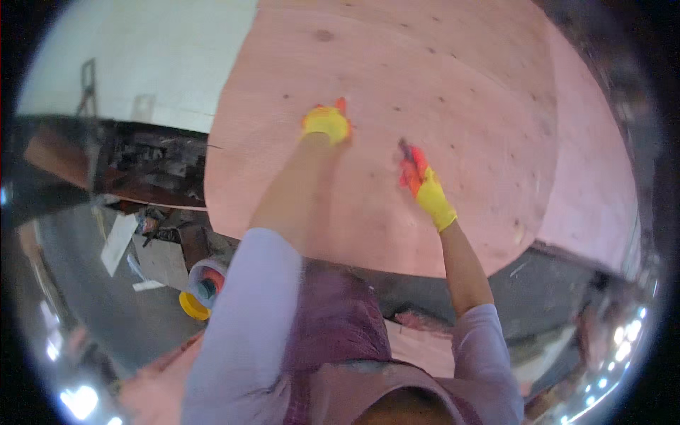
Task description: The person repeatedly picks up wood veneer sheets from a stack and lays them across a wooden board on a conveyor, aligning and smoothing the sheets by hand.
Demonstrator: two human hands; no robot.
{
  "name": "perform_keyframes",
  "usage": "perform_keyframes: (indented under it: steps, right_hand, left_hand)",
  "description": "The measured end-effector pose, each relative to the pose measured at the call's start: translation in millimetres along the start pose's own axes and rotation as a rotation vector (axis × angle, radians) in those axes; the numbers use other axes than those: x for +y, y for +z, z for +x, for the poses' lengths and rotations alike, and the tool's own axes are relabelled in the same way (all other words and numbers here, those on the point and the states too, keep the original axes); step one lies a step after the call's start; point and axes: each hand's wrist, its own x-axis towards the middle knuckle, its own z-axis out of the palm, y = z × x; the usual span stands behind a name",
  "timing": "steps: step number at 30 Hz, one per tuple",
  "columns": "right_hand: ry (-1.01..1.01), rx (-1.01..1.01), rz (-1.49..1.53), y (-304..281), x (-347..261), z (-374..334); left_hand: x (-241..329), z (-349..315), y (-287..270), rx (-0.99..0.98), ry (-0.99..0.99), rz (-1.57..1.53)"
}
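Reaching forward over a large pinkish plywood sheet (397,71), my left hand (326,122) wears a yellow glove with orange-red fingers. One of its fingers points away from me; the others are foreshortened and blurred, so their grip does not show. To its right and a little nearer, my right hand (426,185), in a matching glove, is closed round a small dark tool (404,146). The tool's tip points forward and left, just over the sheet. Its exact kind is too blurred to make out. Knots and small dark spots mark the wood.
A pale whitish sheet (142,57) lies at the far left. Another pinkish sheet (591,177) shows beyond the right edge. Left of my arm, near the floor, are a white round container (207,273), a yellow ring-shaped thing (193,306) and scraps of board (163,261).
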Motion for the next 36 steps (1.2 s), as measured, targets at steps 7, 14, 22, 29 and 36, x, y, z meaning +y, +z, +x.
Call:
perform_keyframes:
  steps: [7,14,22,29,36]
  right_hand:
    - [-0.697,-0.153,-0.574,160.1,-38.8,90.0]
    - [-0.840,-0.170,-0.767,315.0,-146.4,194.0]
    - [-0.695,-0.219,-0.976,352.2,-157.1,203.8]
    - [-0.664,-0.288,-1.072,283.2,-107.8,182.8]
    - [-0.862,-0.365,-1.095,132.2,-30.6,100.9]
  left_hand:
    - [16.0,23.4,-60.7,-0.409,-0.096,-0.190]
    - [-24.6,49.4,-80.7,-0.521,-0.095,-0.447]
    - [-56.3,56.0,-90.3,-0.579,-0.071,-0.561]
    - [-41.8,39.6,-62.5,-0.153,0.485,-0.289]
    - [-5.5,19.4,-81.1,-0.414,-0.167,-0.383]
